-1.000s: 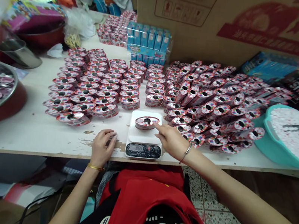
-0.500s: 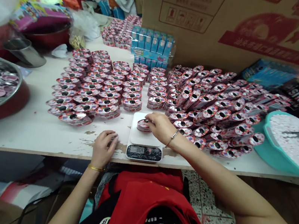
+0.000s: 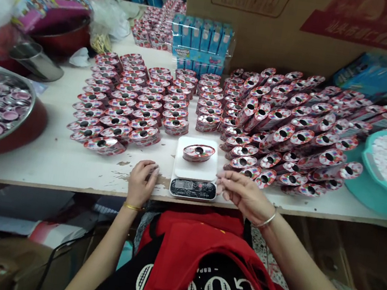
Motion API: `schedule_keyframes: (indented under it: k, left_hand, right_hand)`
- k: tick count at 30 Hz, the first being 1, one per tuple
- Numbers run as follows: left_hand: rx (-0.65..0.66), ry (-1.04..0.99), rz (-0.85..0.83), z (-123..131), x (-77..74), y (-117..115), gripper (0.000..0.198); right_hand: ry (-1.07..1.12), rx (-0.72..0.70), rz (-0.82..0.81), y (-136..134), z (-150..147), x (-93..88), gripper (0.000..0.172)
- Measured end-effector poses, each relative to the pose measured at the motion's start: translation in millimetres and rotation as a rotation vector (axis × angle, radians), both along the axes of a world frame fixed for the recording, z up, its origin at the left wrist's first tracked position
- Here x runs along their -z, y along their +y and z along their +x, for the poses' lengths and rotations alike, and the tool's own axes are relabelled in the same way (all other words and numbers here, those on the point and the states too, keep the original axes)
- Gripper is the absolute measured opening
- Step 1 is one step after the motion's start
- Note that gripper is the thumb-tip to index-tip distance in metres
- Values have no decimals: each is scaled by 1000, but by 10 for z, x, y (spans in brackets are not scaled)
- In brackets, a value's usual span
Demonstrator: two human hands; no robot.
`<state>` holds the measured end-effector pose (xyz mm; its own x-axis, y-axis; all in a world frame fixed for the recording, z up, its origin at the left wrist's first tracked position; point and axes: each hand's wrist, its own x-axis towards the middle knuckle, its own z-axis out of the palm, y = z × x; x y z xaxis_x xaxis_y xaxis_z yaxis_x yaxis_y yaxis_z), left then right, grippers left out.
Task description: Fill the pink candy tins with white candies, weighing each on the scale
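Note:
A white digital scale stands near the table's front edge. On its plate sits one small oval container with a red patterned rim and a dark hole in its top. To the right of the scale, my right hand hovers with thumb and fingertips drawn together in a pinch. Whatever is between those fingertips, if anything, is too small to make out. Loosely curled, my left hand rests on the table edge left of the scale, thumb apart from the fingers and nothing in it.
Rows of upright oval containers fill the middle; others lean in a pile at right. A teal basin holds small white pieces and tongs. A red bowl of pink-and-silver caps stands left. Blue packs and a carton stand behind.
My right hand has let go of the oval container on the scale and moved back to the right. My left hand stays at the table edge. The view has tilted down slightly.

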<state>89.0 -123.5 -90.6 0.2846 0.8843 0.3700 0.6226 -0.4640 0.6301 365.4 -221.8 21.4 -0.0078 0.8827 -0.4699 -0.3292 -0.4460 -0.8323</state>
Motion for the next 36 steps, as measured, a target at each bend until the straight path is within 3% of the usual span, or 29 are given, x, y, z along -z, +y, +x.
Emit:
schedule_keyframes:
  k: [5,8,12,15,20,23,26,29,33,36]
  left_hand:
    - [-7,-32,-21,36,-40,-5,20]
    - [-11,-64,-24,116,-203,28,20]
    - [37,-44,61,341,-569,148,22]
    - [155,-18,109,581,-785,263,25]
    - [412,214,128,953,-844,382,57]
    - [477,390,103,1007,-859,397,47]
    - [456,443,88,823,-937,435,36]
    - [364,446,100,411,-977,540,36]
    - [254,531,205,-197,-832,728,36]
    - [156,551,306,-368,-699,799,38]
  right_hand:
    - [11,110,-135,-410,59,520,38]
    - [-42,172,-138,-472,92,684,42]
    - [-83,232,-116,-468,119,776,42]
    - [-75,234,-109,-472,124,811,42]
    - [-68,241,-100,-492,122,831,42]
    - [-64,232,-111,-498,116,815,41]
    - [-61,220,-116,-496,108,800,40]
    - [-62,213,-117,-487,97,797,39]
    - [-39,219,-121,-467,80,817,40]
    - [-10,224,-118,-449,77,860,41]
